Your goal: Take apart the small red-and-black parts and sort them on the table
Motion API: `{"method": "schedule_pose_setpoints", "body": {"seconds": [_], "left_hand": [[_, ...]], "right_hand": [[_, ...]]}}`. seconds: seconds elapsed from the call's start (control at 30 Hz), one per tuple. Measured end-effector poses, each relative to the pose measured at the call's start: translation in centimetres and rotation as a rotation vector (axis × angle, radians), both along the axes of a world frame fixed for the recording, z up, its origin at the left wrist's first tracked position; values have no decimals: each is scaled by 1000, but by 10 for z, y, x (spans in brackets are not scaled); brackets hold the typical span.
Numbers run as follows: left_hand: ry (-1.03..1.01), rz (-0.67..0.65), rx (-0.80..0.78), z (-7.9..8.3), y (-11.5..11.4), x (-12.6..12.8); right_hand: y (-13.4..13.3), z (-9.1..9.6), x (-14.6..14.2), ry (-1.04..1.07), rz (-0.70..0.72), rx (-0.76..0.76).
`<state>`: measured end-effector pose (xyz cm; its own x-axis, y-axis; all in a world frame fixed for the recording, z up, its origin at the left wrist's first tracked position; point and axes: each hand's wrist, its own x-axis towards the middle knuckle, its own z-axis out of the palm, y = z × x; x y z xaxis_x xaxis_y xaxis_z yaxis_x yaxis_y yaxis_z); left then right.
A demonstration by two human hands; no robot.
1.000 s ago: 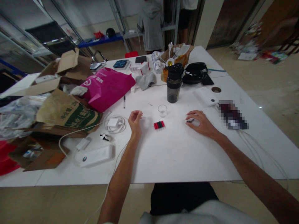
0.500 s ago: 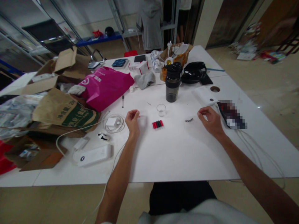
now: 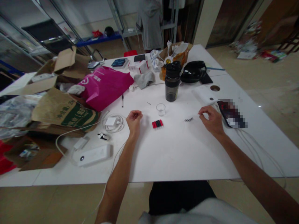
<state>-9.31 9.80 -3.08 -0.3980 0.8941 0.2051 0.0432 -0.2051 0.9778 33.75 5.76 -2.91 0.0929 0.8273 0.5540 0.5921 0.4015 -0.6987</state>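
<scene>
My left hand (image 3: pixel 134 122) is held over the white table with its fingers curled together; whatever lies between the fingertips, if anything, is hidden. To its right, a row of several red and black small cylinders (image 3: pixel 157 124) lies on the table. A clear, round, open cup (image 3: pixel 161 109) stands just behind that row. My right hand (image 3: pixel 211 120) is in a pinch, thumb against forefinger, and I cannot make out what it holds. A small cluster of dark metallic pieces (image 3: pixel 188 119) lies just left of the right fingertips, apart from them.
Behind the cup stands a dark shaker bottle (image 3: pixel 172 82). A phone (image 3: pixel 231 115) with a cable lies beyond my right hand. On the left are a coiled charger (image 3: pixel 112 123), a white power bank (image 3: pixel 94 155), a pink bag (image 3: pixel 105 85) and cardboard boxes (image 3: pixel 66 62).
My left hand has turned slightly, and its fingertips have moved a little to the right. The right hand stays almost in place. The objects on the table have not moved.
</scene>
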Motion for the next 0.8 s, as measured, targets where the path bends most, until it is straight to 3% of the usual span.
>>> {"method": "schedule_pose_setpoints", "body": {"seconds": [0.13, 0.4, 0.8], "left_hand": [[159, -177, 43, 6, -9, 9], [740, -486, 148, 17, -31, 27], [915, -589, 139, 11, -35, 30]], "right_hand": [[1, -1, 0, 47, -13, 14], [1, -2, -3, 147, -69, -56], [0, -5, -2, 119, -66, -110]]}}
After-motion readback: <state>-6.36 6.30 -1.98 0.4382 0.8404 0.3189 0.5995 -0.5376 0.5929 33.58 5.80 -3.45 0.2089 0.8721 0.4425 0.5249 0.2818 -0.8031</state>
